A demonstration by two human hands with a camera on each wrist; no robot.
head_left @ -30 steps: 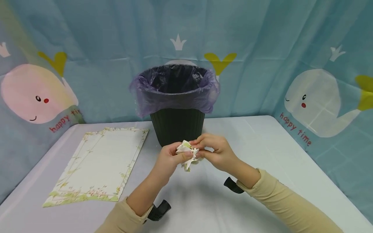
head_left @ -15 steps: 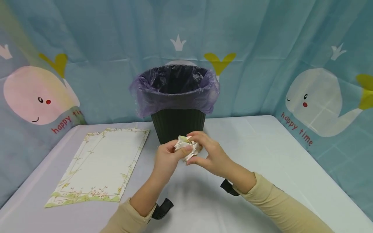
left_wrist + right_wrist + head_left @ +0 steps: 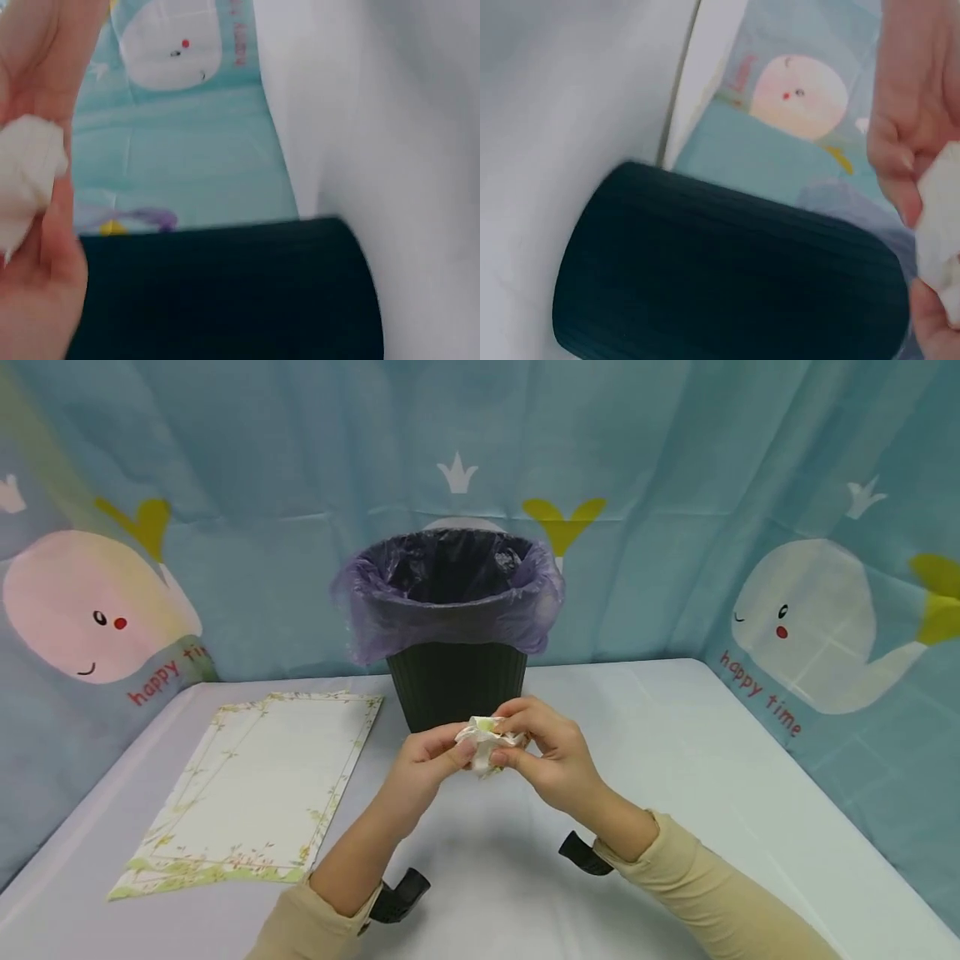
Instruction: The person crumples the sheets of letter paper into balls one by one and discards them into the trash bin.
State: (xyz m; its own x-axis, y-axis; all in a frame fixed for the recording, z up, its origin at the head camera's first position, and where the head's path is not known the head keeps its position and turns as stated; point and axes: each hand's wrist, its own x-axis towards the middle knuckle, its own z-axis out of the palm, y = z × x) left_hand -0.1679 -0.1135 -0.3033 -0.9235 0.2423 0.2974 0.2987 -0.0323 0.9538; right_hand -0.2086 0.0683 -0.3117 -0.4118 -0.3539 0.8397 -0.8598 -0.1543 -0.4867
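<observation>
Between both hands, in front of the bin, is a crumpled ball of paper [image 3: 486, 745], white with touches of green print. My left hand [image 3: 422, 772] grips its left side, the thumb lying on the near face. My right hand [image 3: 553, 758] pinches the right side between thumb and fingers. The left wrist view shows the white crumpled paper [image 3: 26, 176] against the fingers at the left edge. In the right wrist view, part of the paper [image 3: 941, 225] shows at the right edge. Some fingertips are hidden behind the ball.
A dark ribbed bin [image 3: 457, 681] lined with a purple plastic bag [image 3: 457, 622] stands at the back middle of the white table [image 3: 675, 760]. Overlapping sheets of flower-bordered paper [image 3: 262, 785] lie at the left. A blue curtain [image 3: 300, 460] with whale prints hangs behind and at the sides.
The fingers of both hands have shifted round the paper ball, which is turned and squeezed into a different shape. The right thumb has moved onto its near face. Sheets and bin have stayed put.
</observation>
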